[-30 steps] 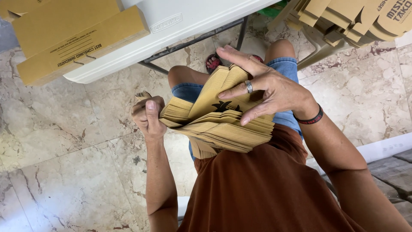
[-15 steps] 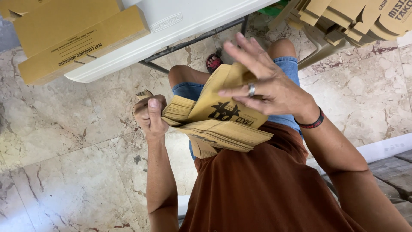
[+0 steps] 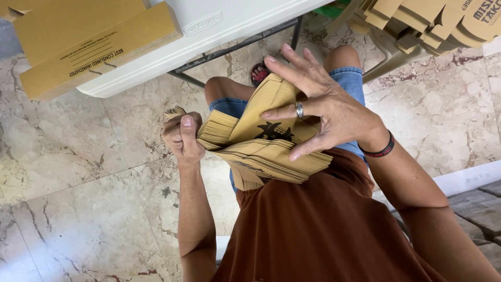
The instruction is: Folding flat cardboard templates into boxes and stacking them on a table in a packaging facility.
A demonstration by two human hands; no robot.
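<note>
A thick stack of flat cardboard sheets [image 3: 266, 151] sits on the lap, its left end pinched tight in the left hand [image 3: 181, 137] while the right hand [image 3: 318, 107], fingers spread, lifts the top sheet, so most looks unsorted, with folded boxes [image 3: 88, 42] on the far table [image 3: 219, 26].

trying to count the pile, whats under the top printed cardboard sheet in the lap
More flat brown sheets lie stacked under the top sheet. The right hand covers part; the stack's underside is hidden.
</note>
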